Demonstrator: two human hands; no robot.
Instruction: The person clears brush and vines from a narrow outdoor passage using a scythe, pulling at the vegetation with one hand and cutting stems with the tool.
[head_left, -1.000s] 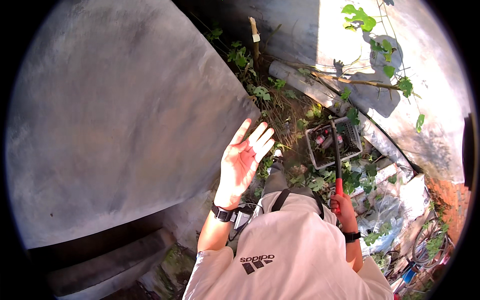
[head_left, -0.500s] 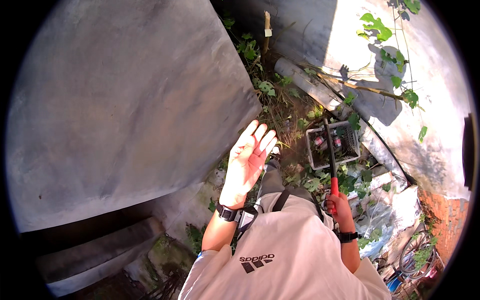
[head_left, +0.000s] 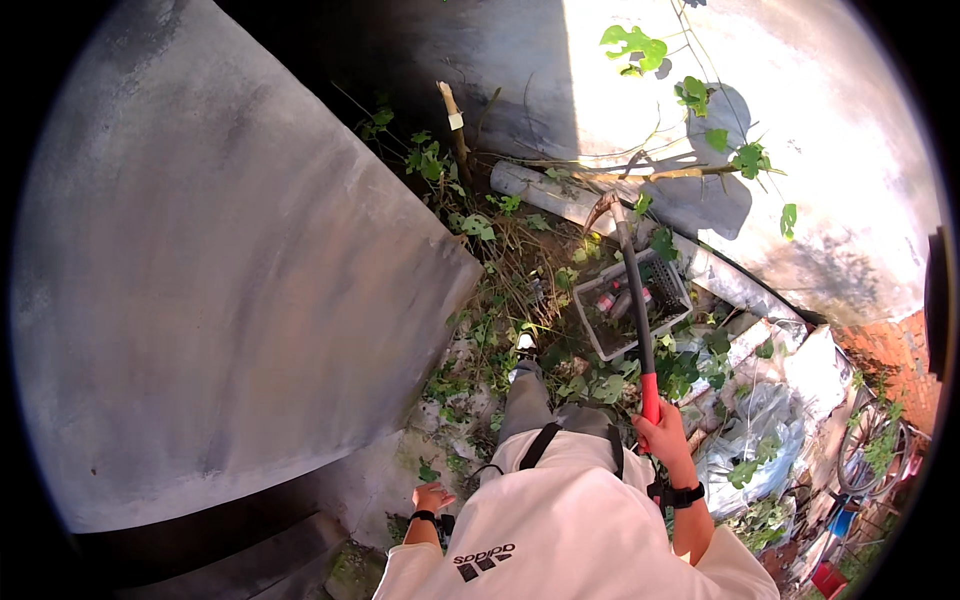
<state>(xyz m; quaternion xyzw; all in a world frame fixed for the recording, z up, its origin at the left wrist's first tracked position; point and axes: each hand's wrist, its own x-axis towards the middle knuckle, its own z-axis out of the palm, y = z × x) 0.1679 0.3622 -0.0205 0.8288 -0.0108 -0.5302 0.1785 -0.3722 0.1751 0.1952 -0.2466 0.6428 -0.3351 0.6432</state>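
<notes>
My right hand (head_left: 662, 437) is closed around the red grip of a sickle (head_left: 636, 290). Its long black shaft points away from me, and a rusty curved blade tops the far end, bent to the left. The shaft passes over a grey plastic crate (head_left: 600, 343) with bottles (head_left: 612, 302) in it. Low at my left side is my left hand (head_left: 432, 497), small in view, its fingers loosely stretched and holding nothing visible. Next to it is the concrete ground by the big slab.
A large grey concrete slab (head_left: 250, 270) fills the left. Vines and dry stems (head_left: 500, 255) grow ahead of my feet. A pipe (head_left: 545, 190) lies along the sunlit wall (head_left: 830, 130). Plastic sheeting (head_left: 755, 430) and a bicycle wheel (head_left: 872, 450) are at the right.
My left hand has dropped from its raised, spread position to my left side. The sickle has lifted, and its curved blade now shows. The view has shifted to the right.
</notes>
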